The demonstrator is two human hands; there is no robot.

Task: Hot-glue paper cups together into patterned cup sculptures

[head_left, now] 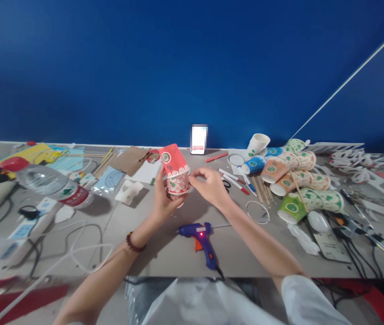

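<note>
Your shirt [195, 302] lay nearest; beyond the glue gun [196, 231], your left hand [163, 197] had its fingers round the cups [177, 183], probably light, crushable, safest gripped by their rims, while your right hand [211, 184] bunched its fingertips at their right, any pinch unclear.

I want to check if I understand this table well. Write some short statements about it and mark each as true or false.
1. The left hand holds a red cup figure. True.
2. The glue gun is being held up. False: it lies on the table.
3. The plastic bottle lies on its side. True.
4. The phone has a dark screen. False: its screen is lit.
5. The green cup lies right of the glue gun. True.
</note>
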